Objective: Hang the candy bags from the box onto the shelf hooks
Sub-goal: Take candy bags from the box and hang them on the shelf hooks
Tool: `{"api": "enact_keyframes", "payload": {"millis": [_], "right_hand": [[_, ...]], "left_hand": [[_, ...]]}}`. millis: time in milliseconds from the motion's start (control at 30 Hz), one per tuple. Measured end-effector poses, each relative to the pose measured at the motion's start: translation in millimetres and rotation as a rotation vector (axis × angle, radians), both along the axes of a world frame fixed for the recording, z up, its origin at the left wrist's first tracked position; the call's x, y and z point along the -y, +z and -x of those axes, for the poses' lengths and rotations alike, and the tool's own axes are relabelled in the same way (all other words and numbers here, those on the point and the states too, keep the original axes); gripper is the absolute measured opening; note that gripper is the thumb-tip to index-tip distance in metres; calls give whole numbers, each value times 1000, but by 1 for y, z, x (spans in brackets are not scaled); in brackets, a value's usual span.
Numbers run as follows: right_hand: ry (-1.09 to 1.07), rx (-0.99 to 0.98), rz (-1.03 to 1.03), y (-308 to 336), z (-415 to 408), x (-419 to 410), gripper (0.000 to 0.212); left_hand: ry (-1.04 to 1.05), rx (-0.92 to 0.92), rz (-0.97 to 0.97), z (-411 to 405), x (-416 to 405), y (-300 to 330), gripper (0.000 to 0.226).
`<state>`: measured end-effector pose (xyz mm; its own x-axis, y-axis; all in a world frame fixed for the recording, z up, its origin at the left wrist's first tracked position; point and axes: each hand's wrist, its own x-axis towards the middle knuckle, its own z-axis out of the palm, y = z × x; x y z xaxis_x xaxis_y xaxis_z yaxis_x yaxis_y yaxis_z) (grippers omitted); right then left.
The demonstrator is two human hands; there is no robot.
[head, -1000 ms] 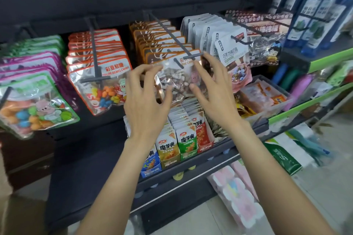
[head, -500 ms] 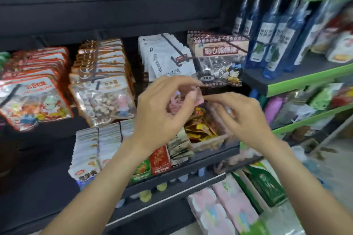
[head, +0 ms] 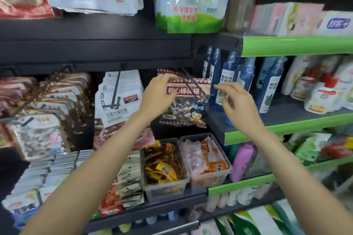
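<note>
Centre of frame: candy bag [head: 184, 105] on hook [head: 193, 84], steadied by left hand [head: 158, 97]; right hand [head: 236, 105] relaxed, grip empty.

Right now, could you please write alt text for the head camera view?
Two bare hands reach toward a lollipop bag hanging on a shelf hook: the left hand touches its top left corner, the right hand hovers open beside it. White candy bags hang to the left, blue bottles stand right.
</note>
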<state>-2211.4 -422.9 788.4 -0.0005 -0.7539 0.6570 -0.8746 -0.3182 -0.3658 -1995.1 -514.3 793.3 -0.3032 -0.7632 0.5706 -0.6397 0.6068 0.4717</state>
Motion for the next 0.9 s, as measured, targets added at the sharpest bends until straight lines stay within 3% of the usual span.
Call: {"api": "enact_keyframes", "payload": {"millis": [333,567,733,900], "right_hand": [[-48,-430,-215,16,-11,98,52],[-71,-353,-124,19,-17,116,27],[-75,-304,-220,25,-11,108,27],[-21,-189,-204,41,-11,102,20]], "left_hand": [[110,305,186,25,60,-10,40],[159,330,254,29,71,-12,33],[53,288,235,28,61,-3,13],[-29,177,126,20,45,4,11]]}}
